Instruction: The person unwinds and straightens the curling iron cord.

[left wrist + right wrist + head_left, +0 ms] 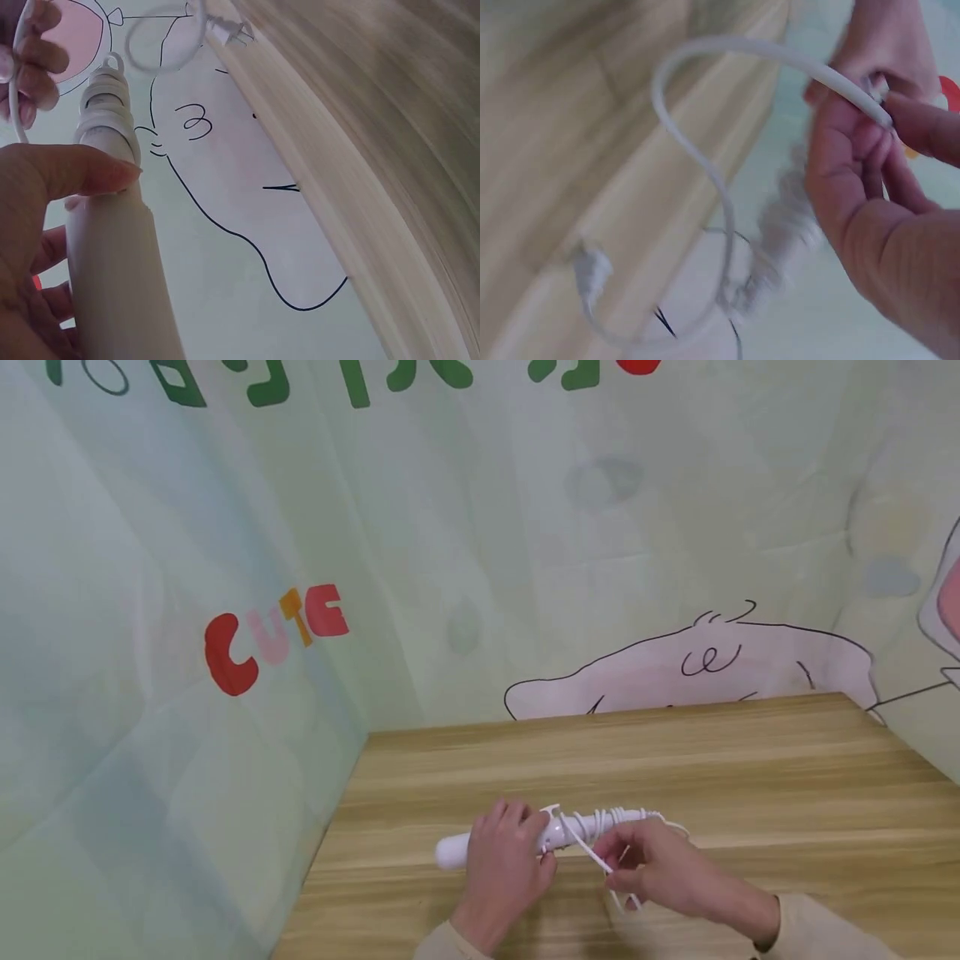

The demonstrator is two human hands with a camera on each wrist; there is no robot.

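Note:
A white curling iron, rod-shaped with a rounded end, lies crosswise in front of me above the wooden table. My left hand grips it round the middle, thumb across it in the left wrist view. Several turns of white cord wrap the handle to the right. My right hand pinches a free stretch of the cord between thumb and fingers, just below the handle. The cord loops away from those fingers in the right wrist view. At its end hangs a white two-pin plug.
The wooden table runs back to a pale printed cloth, which stands behind it and along the left side. Coloured letters and a line-drawn pink figure are printed on the cloth. The table's left edge lies beyond my left hand.

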